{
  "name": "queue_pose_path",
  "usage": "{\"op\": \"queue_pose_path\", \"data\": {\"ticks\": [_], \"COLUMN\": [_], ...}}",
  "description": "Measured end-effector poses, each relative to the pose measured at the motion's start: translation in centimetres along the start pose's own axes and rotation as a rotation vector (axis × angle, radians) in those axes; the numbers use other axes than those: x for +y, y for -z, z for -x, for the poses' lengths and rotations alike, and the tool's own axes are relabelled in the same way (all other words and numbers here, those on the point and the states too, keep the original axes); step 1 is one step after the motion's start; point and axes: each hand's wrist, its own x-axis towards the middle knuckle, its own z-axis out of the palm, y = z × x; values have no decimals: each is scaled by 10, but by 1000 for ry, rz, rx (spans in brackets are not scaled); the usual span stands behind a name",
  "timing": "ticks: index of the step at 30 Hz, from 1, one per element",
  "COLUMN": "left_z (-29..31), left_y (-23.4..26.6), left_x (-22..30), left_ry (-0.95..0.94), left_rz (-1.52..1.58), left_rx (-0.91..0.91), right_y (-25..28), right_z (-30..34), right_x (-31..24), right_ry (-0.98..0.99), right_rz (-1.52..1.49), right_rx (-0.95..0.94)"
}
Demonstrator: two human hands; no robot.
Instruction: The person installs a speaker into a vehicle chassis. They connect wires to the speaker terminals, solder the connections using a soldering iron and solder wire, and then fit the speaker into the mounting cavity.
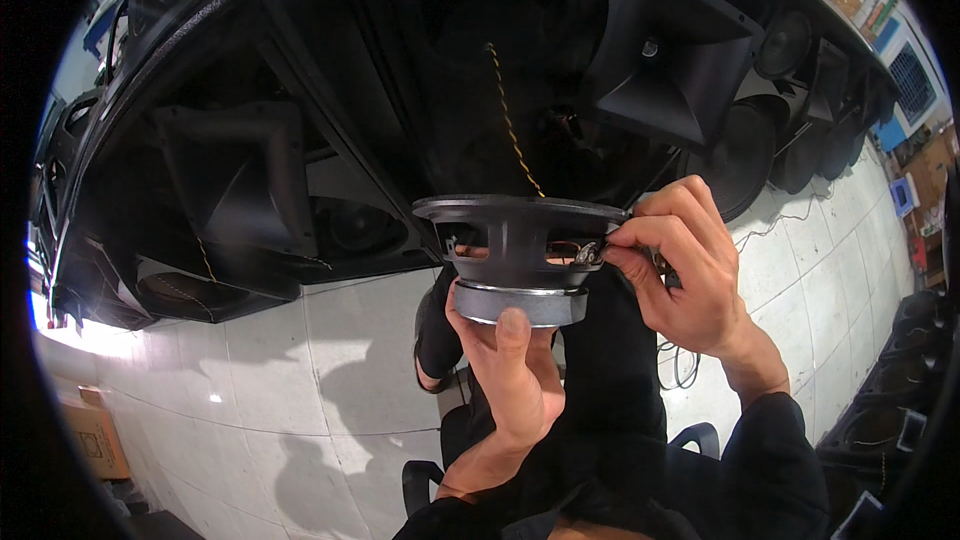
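A round black speaker driver [520, 240] with a silver-grey magnet at its base is held up in front of me, its wide rim toward the cabinet. My left hand [515, 375] grips the magnet from below, thumb on its near face. At the frame's right side, my right hand [690, 260] pinches thumb and forefinger together by the metal terminal [588, 254]; what lies between the fingertips is too small to make out. A twisted yellow-and-black wire [510, 120] runs from inside the black speaker cabinet [400, 70] down behind the driver's rim.
A square horn [680, 50] sits in the cabinet at upper right, another horn [240, 170] at left. More speakers [890, 370] line the right edge. A cardboard box [95, 440] stands at lower left on the white tiled floor [270, 370]. A thin cable [680, 365] lies coiled there.
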Motion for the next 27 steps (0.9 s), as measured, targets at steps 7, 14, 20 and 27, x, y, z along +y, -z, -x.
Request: {"op": "queue_pose_path", "data": {"ticks": [7,14,20,27], "left_z": [-2,0,-2,0], "left_y": [0,1,0,-4], "left_x": [-1,-2,-3,-3], "left_ry": [2,12,-3,-9], "left_rz": [-4,-10,-41,-65], "left_rx": [4,19,2,9], "right_y": [-9,-14,-6,-5], "right_z": [3,9,8,1], "right_x": [8,10,8,-7], "right_ry": [124,176,92,68], "right_rz": [127,197,107,127], "right_rx": [-1,32,55,57]}}
